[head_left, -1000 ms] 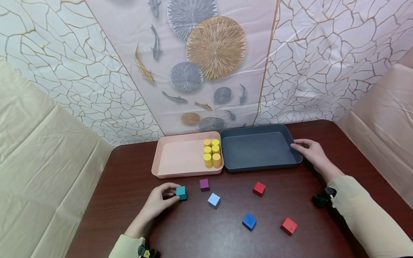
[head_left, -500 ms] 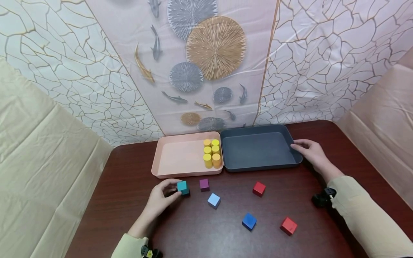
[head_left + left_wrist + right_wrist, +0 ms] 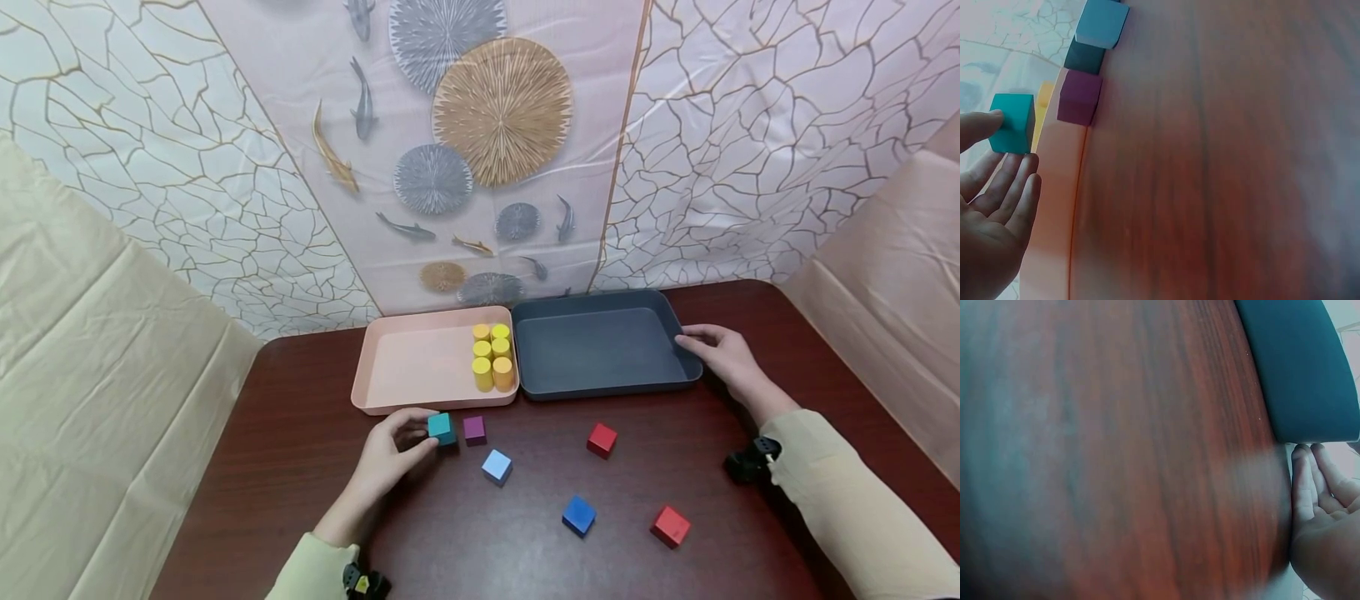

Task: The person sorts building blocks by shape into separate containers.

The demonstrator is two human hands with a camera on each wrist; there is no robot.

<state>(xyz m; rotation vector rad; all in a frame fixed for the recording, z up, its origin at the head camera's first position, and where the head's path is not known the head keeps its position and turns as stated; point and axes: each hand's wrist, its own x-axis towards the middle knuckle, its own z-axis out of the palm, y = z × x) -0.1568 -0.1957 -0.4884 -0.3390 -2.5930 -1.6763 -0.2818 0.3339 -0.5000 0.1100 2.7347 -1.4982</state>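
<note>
Between the thumb and fingers of my left hand (image 3: 386, 454) is a teal cube (image 3: 441, 428), pinched just left of a purple cube (image 3: 475, 430). In the left wrist view the thumb presses one face of the teal cube (image 3: 1013, 123) and the fingertips support it from below. A light blue cube (image 3: 497, 467) lies nearer to me. My right hand (image 3: 723, 358) holds the right rim of a dark blue-grey tray (image 3: 607, 350), thumb over the edge. In the right wrist view its fingertips touch the tray's outer wall (image 3: 1304, 375); the thumb is mostly hidden there.
A pink tray (image 3: 412, 362) adjoins the dark tray on its left, with several yellow and orange cylinders (image 3: 492, 358) along its right side. Two red cubes (image 3: 602, 440) and a blue cube (image 3: 579, 516) lie on the brown table (image 3: 495, 550). Patterned cloth stands behind.
My left hand has carried the teal cube rightward and slightly away from me, closer to the purple cube. The right hand keeps its place at the dark tray.
</note>
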